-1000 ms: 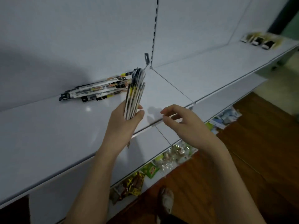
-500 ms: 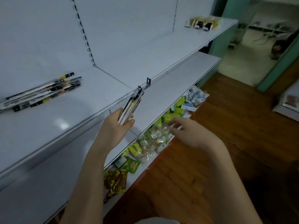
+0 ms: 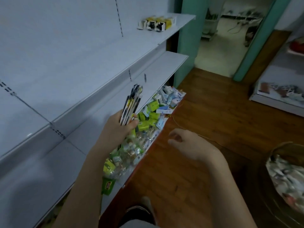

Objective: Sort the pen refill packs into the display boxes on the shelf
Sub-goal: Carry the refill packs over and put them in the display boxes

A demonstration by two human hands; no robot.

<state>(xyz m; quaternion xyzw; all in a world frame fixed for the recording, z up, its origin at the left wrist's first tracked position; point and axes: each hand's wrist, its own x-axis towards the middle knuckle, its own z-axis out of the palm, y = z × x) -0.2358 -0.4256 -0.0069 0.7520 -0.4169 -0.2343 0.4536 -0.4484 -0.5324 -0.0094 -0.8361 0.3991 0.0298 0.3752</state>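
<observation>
The left hand (image 3: 117, 127) grips a fanned bundle of slim black-and-white refill packs (image 3: 131, 104) pointing up toward the 3 small yellow-and-black display boxes (image 3: 156, 23) far ahead, while the right hand (image 3: 189, 143) hangs loosely curled and empty.

I'm seeing white shelving (image 3: 69, 66) filling the left, wooden floor (image 3: 205, 104) lower right, a teal doorframe (image 3: 256, 40) upper right opening onto a pale, brighter room.
</observation>
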